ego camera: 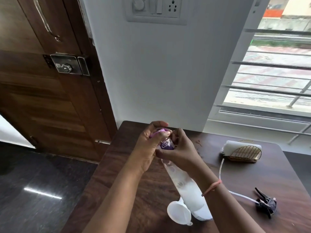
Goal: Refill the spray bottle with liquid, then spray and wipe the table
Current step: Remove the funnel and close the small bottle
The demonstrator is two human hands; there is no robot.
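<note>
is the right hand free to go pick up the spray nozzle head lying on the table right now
Probably not yet: the right hand and left hand both grip the purple refill bottle. The path itself looks clear, as the spray head lies uncovered on the table.

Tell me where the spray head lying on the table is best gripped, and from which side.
Grip the dark spray head around its body, coming from above. It lies flat on the table near the right edge, trigger pointing up and left, its thin tube trailing left towards the wire rack. Nothing crowds it, and holding the body leaves the tube free.
</note>
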